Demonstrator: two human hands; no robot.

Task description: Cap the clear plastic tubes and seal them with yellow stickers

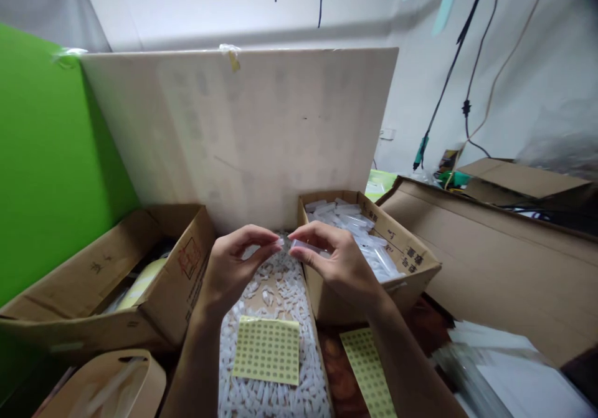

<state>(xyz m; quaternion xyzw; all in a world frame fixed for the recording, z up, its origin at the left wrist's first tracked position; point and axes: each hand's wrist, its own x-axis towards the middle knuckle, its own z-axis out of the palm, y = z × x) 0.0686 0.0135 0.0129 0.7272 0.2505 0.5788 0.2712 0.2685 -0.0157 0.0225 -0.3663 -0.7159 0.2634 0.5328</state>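
A tall cardboard panel (243, 137) fills the upper centre of the frame, with open cartons below it. The carton at centre right (374, 262) is already heaped with clear plastic tubes (359, 231), apparently finished pieces. The tray at lower centre (275, 318) is thick with small white caps under a yellow sticker sheet (266, 349), so much work seems left. At centre, the left hand (233, 268) pinches a small white cap (279, 242) between closed fingertips, touching the end of a clear tube (306, 247) gripped in the right hand (336, 262).
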